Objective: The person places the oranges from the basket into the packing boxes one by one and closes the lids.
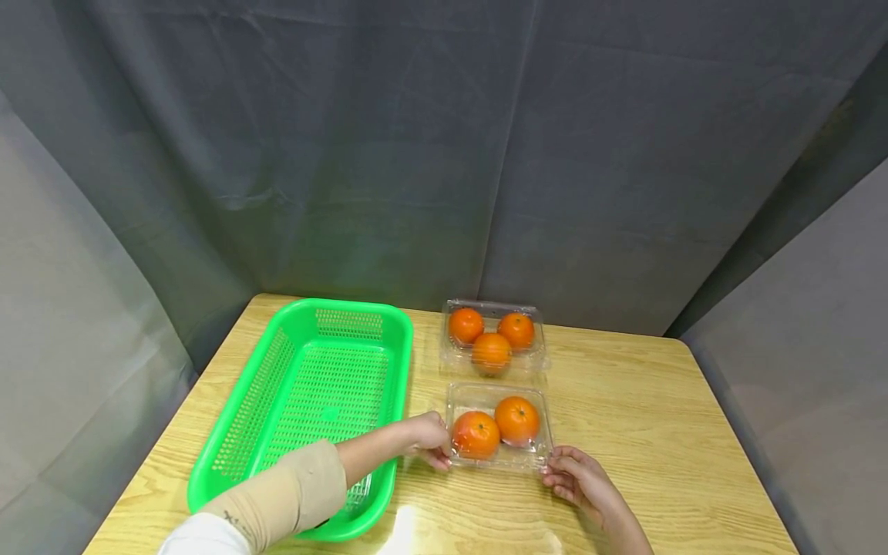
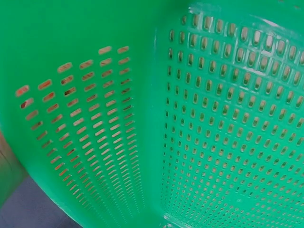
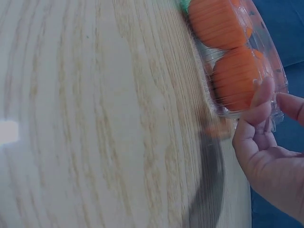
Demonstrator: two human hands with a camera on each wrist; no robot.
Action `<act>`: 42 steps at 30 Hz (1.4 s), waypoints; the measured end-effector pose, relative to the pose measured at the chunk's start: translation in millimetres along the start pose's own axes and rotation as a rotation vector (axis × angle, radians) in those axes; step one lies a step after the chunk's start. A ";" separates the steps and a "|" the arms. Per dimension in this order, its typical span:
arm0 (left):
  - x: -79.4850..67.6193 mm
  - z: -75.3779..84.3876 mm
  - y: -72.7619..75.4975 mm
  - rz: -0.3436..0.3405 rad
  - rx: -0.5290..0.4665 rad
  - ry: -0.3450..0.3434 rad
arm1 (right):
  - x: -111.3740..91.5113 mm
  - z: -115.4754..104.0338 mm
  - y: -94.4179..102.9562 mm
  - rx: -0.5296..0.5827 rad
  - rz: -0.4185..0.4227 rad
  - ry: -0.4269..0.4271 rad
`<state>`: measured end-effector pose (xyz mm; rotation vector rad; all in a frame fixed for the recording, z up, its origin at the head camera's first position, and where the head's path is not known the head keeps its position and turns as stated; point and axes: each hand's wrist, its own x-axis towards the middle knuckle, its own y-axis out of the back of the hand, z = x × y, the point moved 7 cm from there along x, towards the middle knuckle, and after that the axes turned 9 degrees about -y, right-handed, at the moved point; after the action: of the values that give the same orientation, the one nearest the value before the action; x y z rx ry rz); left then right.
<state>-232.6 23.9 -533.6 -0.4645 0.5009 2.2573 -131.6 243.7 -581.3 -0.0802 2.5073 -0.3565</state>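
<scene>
A clear plastic clamshell box [image 1: 496, 466] with two oranges [image 1: 516, 421] in it lies between the hands on the wooden table. At its near left corner the left hand [image 1: 428, 438] pinches the edge, fingers curled. The right hand [image 1: 577, 479] has thumb and fingertips on the near right corner. From the right wrist, that hand [image 3: 268, 142] shows its thumb and forefinger pinching the box's rim beside an orange [image 3: 235, 78]. The left wrist view is mostly filled by the green basket [image 2: 147, 142], with the left fingers hidden.
A large green perforated basket [image 1: 405, 347] stands on the left, under the left forearm. Behind the near box sits a second clear box [image 1: 537, 362] holding three oranges [image 1: 492, 353]. Grey curtains [image 1: 388, 154] enclose the table [image 1: 638, 408] at the back and sides.
</scene>
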 end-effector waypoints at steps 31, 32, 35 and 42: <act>6.8 -0.7 -1.4 -0.011 0.041 -0.077 | 3.9 -0.2 5.2 -0.050 0.071 0.035; 6.8 -0.6 -1.4 -0.009 0.045 -0.081 | 3.9 -0.2 5.1 -0.052 0.066 0.033; 6.7 -0.5 -1.7 -0.005 0.044 -0.086 | 4.0 0.5 5.3 -0.055 0.051 0.022; 6.2 0.4 -1.7 -0.023 0.030 -0.078 | 2.7 0.3 6.3 -0.077 0.046 0.016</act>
<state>-235.3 28.9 -536.6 -0.3640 0.4857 2.2334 -133.5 249.3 -584.7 -0.0508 2.5342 -0.2424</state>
